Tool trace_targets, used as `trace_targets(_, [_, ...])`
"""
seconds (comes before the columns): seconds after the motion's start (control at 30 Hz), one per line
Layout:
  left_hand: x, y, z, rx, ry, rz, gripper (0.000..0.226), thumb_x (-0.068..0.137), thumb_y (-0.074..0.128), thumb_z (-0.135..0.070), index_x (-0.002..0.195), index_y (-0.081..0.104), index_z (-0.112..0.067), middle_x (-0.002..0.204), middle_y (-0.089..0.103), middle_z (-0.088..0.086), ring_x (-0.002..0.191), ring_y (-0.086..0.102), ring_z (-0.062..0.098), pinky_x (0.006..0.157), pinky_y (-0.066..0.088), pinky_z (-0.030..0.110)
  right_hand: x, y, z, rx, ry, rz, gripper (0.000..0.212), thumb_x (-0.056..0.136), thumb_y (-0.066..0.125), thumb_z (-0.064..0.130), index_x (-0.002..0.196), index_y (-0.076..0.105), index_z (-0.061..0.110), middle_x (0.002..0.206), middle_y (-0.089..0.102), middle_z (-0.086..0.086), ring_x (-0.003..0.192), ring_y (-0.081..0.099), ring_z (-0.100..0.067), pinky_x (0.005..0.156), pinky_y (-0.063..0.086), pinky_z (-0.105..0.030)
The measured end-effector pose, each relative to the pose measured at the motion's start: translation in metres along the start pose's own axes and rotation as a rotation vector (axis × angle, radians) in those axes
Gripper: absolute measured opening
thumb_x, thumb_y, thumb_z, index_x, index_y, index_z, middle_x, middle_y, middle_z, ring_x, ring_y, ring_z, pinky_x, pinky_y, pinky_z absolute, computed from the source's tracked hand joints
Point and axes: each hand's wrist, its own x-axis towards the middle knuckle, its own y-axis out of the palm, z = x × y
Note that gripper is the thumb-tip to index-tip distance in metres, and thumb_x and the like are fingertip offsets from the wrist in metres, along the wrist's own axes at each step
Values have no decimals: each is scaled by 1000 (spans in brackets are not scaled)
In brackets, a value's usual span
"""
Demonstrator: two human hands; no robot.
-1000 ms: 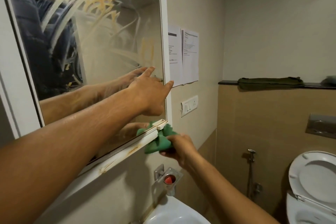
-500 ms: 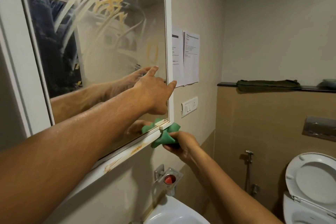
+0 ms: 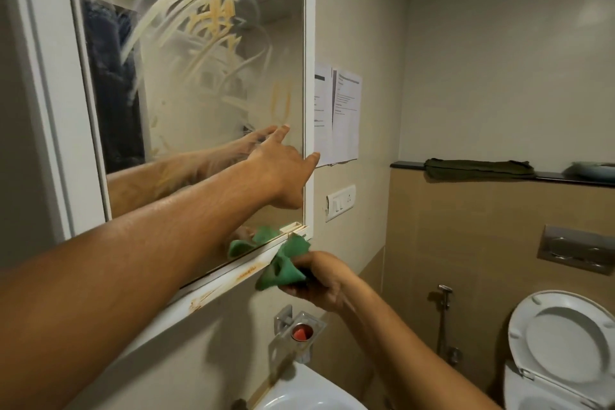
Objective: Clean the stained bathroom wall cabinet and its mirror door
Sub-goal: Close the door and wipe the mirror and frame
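Left arm comes in from the lower left, left hand (image 3: 283,173) laid on the mirror door (image 3: 206,83) near its lower right corner: grip wide, fingers straight, fingertips touching the glass and meeting their reflection, thumb out toward the right frame, holding nothing. Right hand (image 3: 321,280) sits just below, grip closed round a bunched green cloth (image 3: 283,268). The cloth is pressed to the right end of the bottom rail of the wall cabinet (image 3: 310,76), at its lower right corner. Orange-brown stains (image 3: 246,275) run along that rail left of the cloth, with more farther left. The glass carries wide cream and yellow swirl smears (image 3: 213,20) across the upper middle, and the cloth's reflection shows at the bottom edge. Below the cabinet a white sink (image 3: 309,389) sits at the bottom edge of the view; a metal wall holder (image 3: 283,316) above it has a red thing (image 3: 300,333) inside. On the wall right of the cabinet: two printed sheets (image 3: 344,116), and a white switch plate (image 3: 340,201) below them. On the far wall, a dark ledge (image 3: 407,165) carries a folded dark green towel (image 3: 476,170); under it are a metal flush plate (image 3: 575,248), a hand sprayer (image 3: 444,289) and a toilet (image 3: 562,349) with its seat up.
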Motion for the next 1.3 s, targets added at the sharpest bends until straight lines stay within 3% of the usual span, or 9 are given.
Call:
trace_targets(0.07, [-2,4,3,-29,-1,-13,87,91,52,-45,163,12,-19,145,58,8,140,48,25,126,1,58,-7,-11,20,-254,-185,-50,23,92,61,-2,113,66,7,109,73,-16,99,73,-31,79,61,-38])
trace_targets(0.2, [-6,10,6,-79,14,-49,87,90,56,-49,162,19,-18,151,53,7,147,40,23,126,-1,57,0,-24,73,-963,-814,-451,20,89,64,3,96,71,20,89,70,4,84,65,-18,66,51,-28])
trace_targets(0.27, [-6,9,7,-79,10,-46,90,90,57,-54,162,19,-18,148,55,7,145,42,24,125,-4,58,8,-21,70,-1432,-878,-366,25,83,64,2,98,74,21,91,70,6,84,62,-14,70,54,-30])
trace_targets(0.33, [-6,8,5,-66,4,-29,100,86,60,-66,162,17,-18,147,57,7,145,42,25,123,-10,59,12,-19,55,-1639,-880,-286,22,85,67,7,102,74,20,97,69,3,88,60,-16,76,57,-35])
trace_targets(0.5, [-5,10,1,-94,-12,-37,100,85,60,-59,163,13,-17,138,62,5,143,44,25,123,-12,59,10,-14,64,-1718,-970,-165,22,89,63,8,105,74,18,99,68,2,86,61,-19,69,56,-34])
trace_targets(0.6, [-5,11,3,-131,-7,-73,89,89,56,-48,163,16,-18,140,61,5,140,47,24,124,-7,60,12,-15,75,-1578,-1082,-355,18,89,65,9,102,73,19,98,67,3,86,60,-17,69,53,-31])
trace_targets(0.77, [-6,12,3,-104,3,-46,101,86,58,-66,163,14,-17,146,56,6,145,41,26,124,-9,60,19,-10,57,-1726,-967,-221,19,91,66,18,109,73,19,99,69,1,91,59,-19,78,55,-35])
trace_targets(1.13, [-6,9,-1,-59,-10,-72,97,88,54,-64,163,14,-16,139,61,4,142,45,25,121,-16,61,16,-21,70,-1854,-877,-221,35,99,62,29,133,65,32,114,52,-1,106,46,-21,89,45,-36])
trace_targets(1.3, [-7,9,0,-53,-13,-55,96,90,51,-67,163,13,-18,148,55,5,146,41,26,122,-14,61,22,-9,66,-1861,-942,-274,31,96,66,32,127,70,28,114,55,-3,106,51,-22,94,49,-42])
